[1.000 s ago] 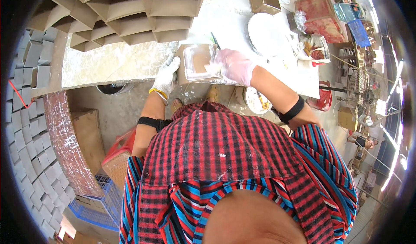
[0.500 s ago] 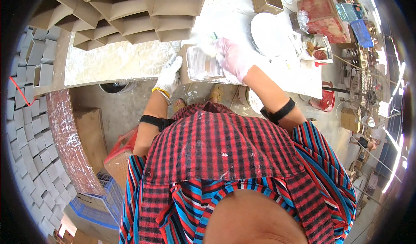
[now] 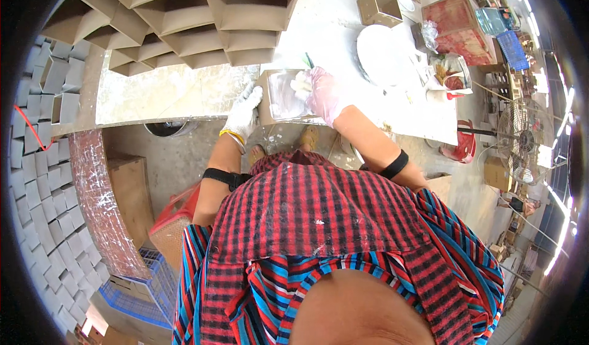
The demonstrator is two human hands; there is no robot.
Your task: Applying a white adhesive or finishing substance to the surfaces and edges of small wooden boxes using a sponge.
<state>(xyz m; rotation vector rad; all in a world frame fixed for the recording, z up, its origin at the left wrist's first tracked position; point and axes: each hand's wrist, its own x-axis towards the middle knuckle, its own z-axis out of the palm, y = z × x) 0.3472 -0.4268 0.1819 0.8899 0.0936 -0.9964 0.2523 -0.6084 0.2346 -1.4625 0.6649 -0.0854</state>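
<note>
The right hand (image 3: 325, 93), in a thin pinkish glove, has its fingers drawn in and closed around what appears to be a brush (image 3: 300, 85); glare and blur soften the tip, and a green end pokes out above the knuckles. The left hand (image 3: 243, 113), in a white knitted glove, keeps its fingers close together along the left side of a brown cardboard box (image 3: 281, 99); how firmly they press does not show. That box sits at the front edge of the worktable (image 3: 184, 96), between the hands, its upward face smeared whitish and its left side bare brown. To the right of the gloves lies a round white dish (image 3: 367, 69), its contents washed out by light. Farther back is an open brown box (image 3: 369, 11), its hollow inside facing outward. At upper left rise stacked brown boxes (image 3: 251, 21), their open mouths showing shadowed interiors. Below the table edge is a bucket (image 3: 183, 129) with a dark inside; at far left, many grey boxes (image 3: 43, 210) are piled closely.
</note>
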